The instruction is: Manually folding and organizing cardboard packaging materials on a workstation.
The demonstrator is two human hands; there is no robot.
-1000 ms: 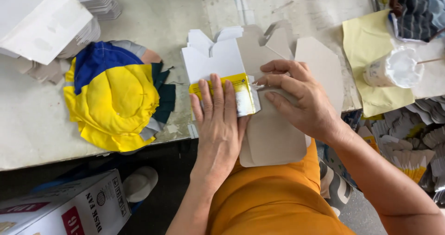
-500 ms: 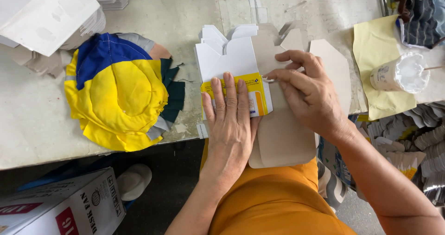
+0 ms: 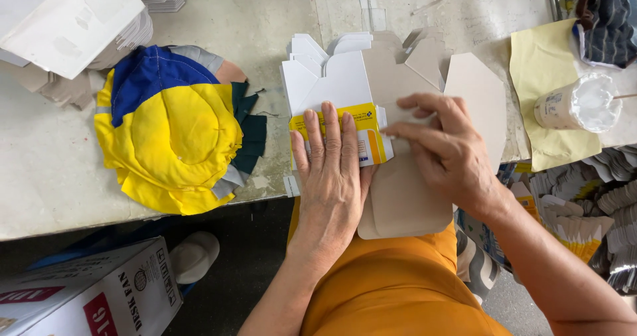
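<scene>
Head view: left hand (image 3: 332, 170) lies flat, fingers spread wide, pressing on white-and-yellow flattened carton (image 3: 338, 110) at front edge of worktable (image 3: 60, 183). Right hand (image 3: 441, 150), fingers slightly bent and together, presses grey card panel (image 3: 405, 197) just beside it; panel overhangs the edge. Carton's lower part hidden under both hands. Yellow-blue cap (image 3: 169, 137) to the left; glue pot (image 3: 574, 104) at right edge.
</scene>
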